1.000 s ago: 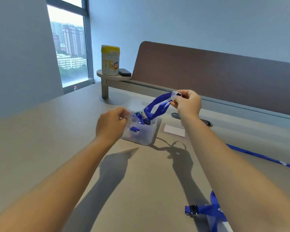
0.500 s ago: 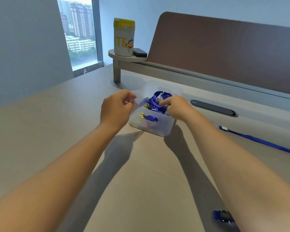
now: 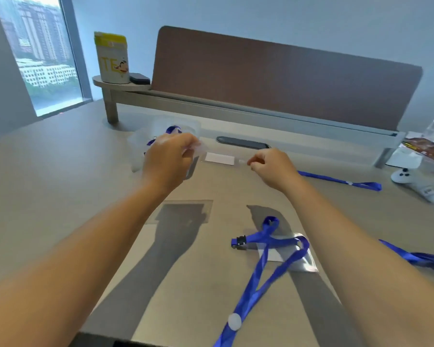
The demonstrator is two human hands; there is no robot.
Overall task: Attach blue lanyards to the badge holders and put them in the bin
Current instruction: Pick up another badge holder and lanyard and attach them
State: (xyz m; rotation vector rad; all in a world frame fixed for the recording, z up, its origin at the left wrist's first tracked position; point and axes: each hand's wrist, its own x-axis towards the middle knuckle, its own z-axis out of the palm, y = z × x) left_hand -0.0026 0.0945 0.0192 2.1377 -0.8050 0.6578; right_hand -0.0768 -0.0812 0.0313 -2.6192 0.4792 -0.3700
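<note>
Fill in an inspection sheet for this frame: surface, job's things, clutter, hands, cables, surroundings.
Surface: grey desk, arm shadows across it.
Job's things: clear bin at far left holding blue lanyards, blurred; badge holder flat beyond the hands; second badge holder under the near lanyard; another lanyard at right; more blue strap past the right forearm.
Clutter: white controller; packaging at far right.
Hands: left hand by the bin, holding something clear, blurred; right hand pinching the far badge holder's end.
Cables: nothing seen; closed cable port in desk.
Surroundings: brown divider panel; yellow-lidded canister on shelf; window.
</note>
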